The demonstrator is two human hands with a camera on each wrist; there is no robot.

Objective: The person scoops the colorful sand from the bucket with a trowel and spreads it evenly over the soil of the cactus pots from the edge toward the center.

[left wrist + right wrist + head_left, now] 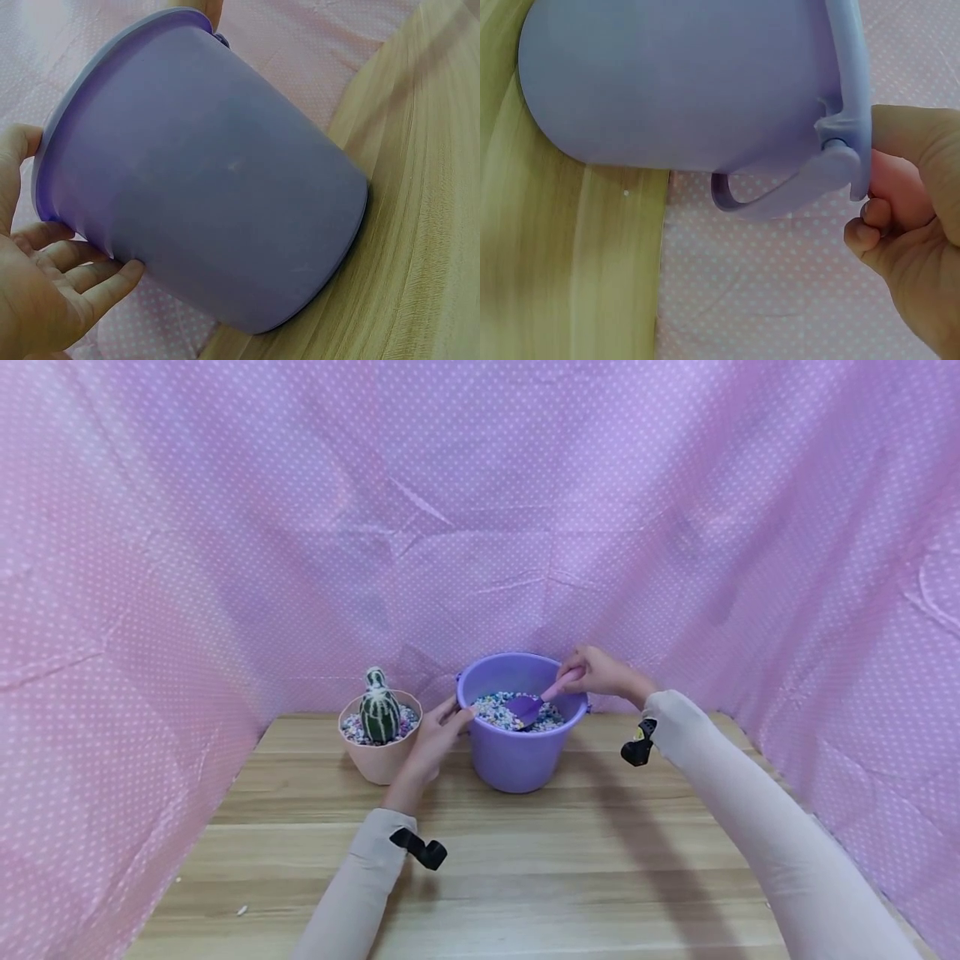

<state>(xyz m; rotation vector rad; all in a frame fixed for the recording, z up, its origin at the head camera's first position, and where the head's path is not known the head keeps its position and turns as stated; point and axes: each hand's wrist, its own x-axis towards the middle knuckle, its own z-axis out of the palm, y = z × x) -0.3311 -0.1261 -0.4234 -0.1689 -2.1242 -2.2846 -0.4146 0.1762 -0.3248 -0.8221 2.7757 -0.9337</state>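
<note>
A purple bucket (517,762) stands on the table, partly filled with small multicoloured pebbles (495,713). My right hand (602,670) grips the pink handle of a small shovel (526,710) at the bucket's right rim, and its purple blade rests in the pebbles. At the left rim, my left hand (437,739) holds the bucket, thumb at the lip and fingers against the outer wall (225,172). In the right wrist view the bucket's wall hides the blade; only part of the pink handle (900,191) shows.
Left of my left hand stands a peach pot (381,763) holding a cactus-like plant (380,717) in coloured pebbles. A small white bit (242,911) lies near the front of the wooden table (525,877). Pink dotted cloth (480,527) hangs behind and at both sides.
</note>
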